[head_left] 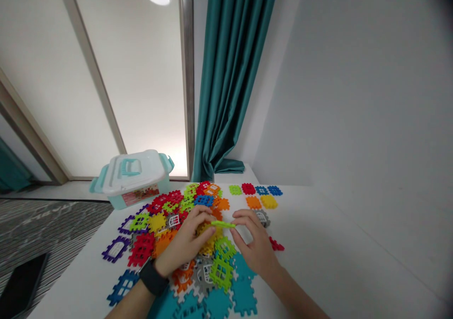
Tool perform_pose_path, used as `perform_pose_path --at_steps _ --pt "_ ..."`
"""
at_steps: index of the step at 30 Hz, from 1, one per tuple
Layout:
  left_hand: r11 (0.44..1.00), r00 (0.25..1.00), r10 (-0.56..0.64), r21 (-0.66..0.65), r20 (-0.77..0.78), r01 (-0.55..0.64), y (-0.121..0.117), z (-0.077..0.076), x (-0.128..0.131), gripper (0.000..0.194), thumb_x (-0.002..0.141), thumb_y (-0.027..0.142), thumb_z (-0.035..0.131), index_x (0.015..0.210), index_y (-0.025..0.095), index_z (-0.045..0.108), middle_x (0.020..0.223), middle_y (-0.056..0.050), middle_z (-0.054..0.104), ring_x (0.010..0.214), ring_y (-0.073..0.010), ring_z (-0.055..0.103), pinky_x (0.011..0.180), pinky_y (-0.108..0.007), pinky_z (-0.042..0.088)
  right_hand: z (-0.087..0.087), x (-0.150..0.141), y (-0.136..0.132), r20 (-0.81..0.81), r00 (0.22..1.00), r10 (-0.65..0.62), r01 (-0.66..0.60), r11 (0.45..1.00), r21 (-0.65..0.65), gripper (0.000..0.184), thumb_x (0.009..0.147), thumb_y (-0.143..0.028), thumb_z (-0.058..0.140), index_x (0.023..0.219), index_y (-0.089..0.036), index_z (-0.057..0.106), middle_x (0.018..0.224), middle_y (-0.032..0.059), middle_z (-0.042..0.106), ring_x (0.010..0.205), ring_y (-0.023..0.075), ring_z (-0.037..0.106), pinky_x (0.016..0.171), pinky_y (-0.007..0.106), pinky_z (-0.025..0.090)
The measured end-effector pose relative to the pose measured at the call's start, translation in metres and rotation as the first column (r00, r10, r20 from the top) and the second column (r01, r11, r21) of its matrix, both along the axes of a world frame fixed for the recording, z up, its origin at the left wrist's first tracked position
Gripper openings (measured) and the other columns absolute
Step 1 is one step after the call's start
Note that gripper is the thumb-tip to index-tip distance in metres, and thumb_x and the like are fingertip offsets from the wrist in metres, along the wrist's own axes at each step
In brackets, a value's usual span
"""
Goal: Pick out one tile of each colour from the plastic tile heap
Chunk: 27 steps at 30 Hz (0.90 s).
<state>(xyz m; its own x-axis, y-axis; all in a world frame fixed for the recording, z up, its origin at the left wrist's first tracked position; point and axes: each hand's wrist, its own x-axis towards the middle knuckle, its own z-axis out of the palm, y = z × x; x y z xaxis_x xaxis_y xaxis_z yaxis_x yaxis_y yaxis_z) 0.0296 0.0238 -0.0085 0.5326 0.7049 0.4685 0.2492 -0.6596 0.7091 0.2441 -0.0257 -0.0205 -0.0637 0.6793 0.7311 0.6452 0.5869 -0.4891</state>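
Along the near side of the white tabletop (318, 253), the left hand (184, 239) and right hand (253, 243) are positioned above a large heap of interlocking plastic tiles (159, 229). A lime tile (222, 224) is held edge-on between them, clear of the heap and near its right side. The left hand's fingers are curled, with their tips on the tile's left end. The right hand's thumb and forefinger are pinched on its right end, and its other fingers are loosely spread. Neither hand is released. A black watch (153, 277) is worn on the left wrist.

The heap contains red, orange, yellow, green, purple, blue, and grey tiles, with teal tiles (244, 295) extending toward the near edge. A grey tile (262, 217) lies just beyond the right hand's fingers, and a small red tile (276, 244) lies just to the right of that hand.

Set apart at the far edge are a row of four tiles (248, 189), in green, red, and blue, and an orange tile (254, 202) beside a yellow tile (269, 201). A lidded storage box (132, 177), with a white lid and teal handles, stands at the far left corner. A black phone (21, 286) lies on patterned carpet (53, 229) below the left edge. A teal curtain (230, 73) hangs beyond the tabletop.
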Motion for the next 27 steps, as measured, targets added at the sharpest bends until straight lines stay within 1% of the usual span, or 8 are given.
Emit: perform_pose_path --at_steps 2,7,9,11,14,16,24,27 --pt "1.0 0.999 0.016 -0.015 0.047 -0.015 0.001 0.001 0.001 0.013 0.101 0.024 0.05 0.097 0.022 0.063 0.115 -0.007 0.059 0.115 -0.0209 0.059 0.106 -0.04 0.047 0.0 -0.003 -0.001 -0.054 0.999 -0.004 0.0 0.997 -0.075 0.005 0.094 -0.02 0.057 0.094 -0.024 0.06 0.105 0.007 0.065 0.101 0.0232 0.064 0.089 0.038 0.052" --pt "0.993 0.988 0.067 -0.106 0.14 -0.053 0.005 0.0 0.002 0.017 0.1 0.03 0.052 0.089 0.021 0.061 0.11 -0.007 0.06 0.11 -0.0216 0.059 0.104 -0.039 0.045 -0.003 -0.009 0.0 -0.108 0.993 0.049 -0.07 0.977 -0.203 0.007 0.094 -0.021 0.056 0.087 -0.023 0.058 0.104 0.0065 0.063 0.101 0.0225 0.063 0.09 0.036 0.051" --pt "0.987 0.982 0.075 -0.154 0.171 -0.048 0.007 -0.001 0.002 0.021 0.099 0.034 0.053 0.085 0.02 0.061 0.109 -0.007 0.06 0.108 -0.0221 0.059 0.103 -0.039 0.044 -0.004 -0.01 0.0 -0.107 0.992 0.068 -0.091 0.969 -0.23 0.004 0.093 -0.02 0.057 0.094 -0.023 0.059 0.104 0.0063 0.063 0.102 0.0226 0.062 0.091 0.037 0.051" --pt "0.978 0.977 0.089 -0.202 0.195 -0.049 0.009 -0.003 0.001 0.024 0.099 0.037 0.054 0.082 0.02 0.06 0.109 -0.007 0.06 0.107 -0.0223 0.059 0.102 -0.038 0.044 -0.004 -0.01 -0.001 -0.098 0.993 0.064 -0.087 0.966 -0.245 0.017 0.092 -0.019 0.058 0.108 -0.024 0.059 0.108 0.0065 0.063 0.105 0.0231 0.061 0.094 0.038 0.05" --pt "0.966 0.975 0.104 -0.253 0.195 -0.053 0.012 -0.004 -0.001 0.029 0.098 0.041 0.054 0.078 0.02 0.059 0.109 -0.007 0.059 0.105 -0.0222 0.058 0.101 -0.037 0.044 -0.003 -0.008 -0.002 -0.057 0.997 0.061 -0.073 0.965 -0.252 0.039 0.09 -0.016 0.058 0.128 -0.025 0.053 0.119 0.0075 0.061 0.113 0.0241 0.058 0.1 0.041 0.048" --pt "0.964 0.981 0.089 -0.261 0.172 -0.042 0.013 -0.005 -0.003 0.032 0.098 0.044 0.054 0.076 0.02 0.058 0.107 -0.007 0.058 0.105 -0.0222 0.058 0.101 -0.037 0.044 -0.003 -0.006 -0.002 -0.014 0.997 0.082 -0.083 0.966 -0.246 0.044 0.09 -0.014 0.057 0.132 -0.026 0.051 0.125 0.0083 0.06 0.119 0.0247 0.055 0.104 0.042 0.047" --pt "0.973 0.994 0.027 -0.23 0.106 -0.002 0.017 -0.009 -0.008 0.03 0.099 0.042 0.053 0.079 0.02 0.06 0.108 -0.006 0.054 0.107 -0.0218 0.058 0.1 -0.037 0.046 -0.004 -0.001 0.001 0.107 0.988 0.112 -0.089 0.977 -0.196 0.042 0.089 -0.014 0.059 0.129 -0.025 0.055 0.126 0.0098 0.058 0.121 0.0266 0.054 0.105 0.045 0.047" --pt "0.985 0.996 0.03 -0.174 0.081 -0.015 0.015 -0.006 -0.008 0.026 0.101 0.038 0.051 0.084 0.021 0.061 0.108 -0.006 0.056 0.109 -0.0218 0.059 0.101 -0.038 0.047 -0.005 0.003 0.002 0.129 0.986 0.105 -0.083 0.982 -0.17 0.039 0.089 -0.014 0.06 0.127 -0.026 0.056 0.127 0.0097 0.058 0.122 0.0267 0.053 0.105 0.046 0.047"
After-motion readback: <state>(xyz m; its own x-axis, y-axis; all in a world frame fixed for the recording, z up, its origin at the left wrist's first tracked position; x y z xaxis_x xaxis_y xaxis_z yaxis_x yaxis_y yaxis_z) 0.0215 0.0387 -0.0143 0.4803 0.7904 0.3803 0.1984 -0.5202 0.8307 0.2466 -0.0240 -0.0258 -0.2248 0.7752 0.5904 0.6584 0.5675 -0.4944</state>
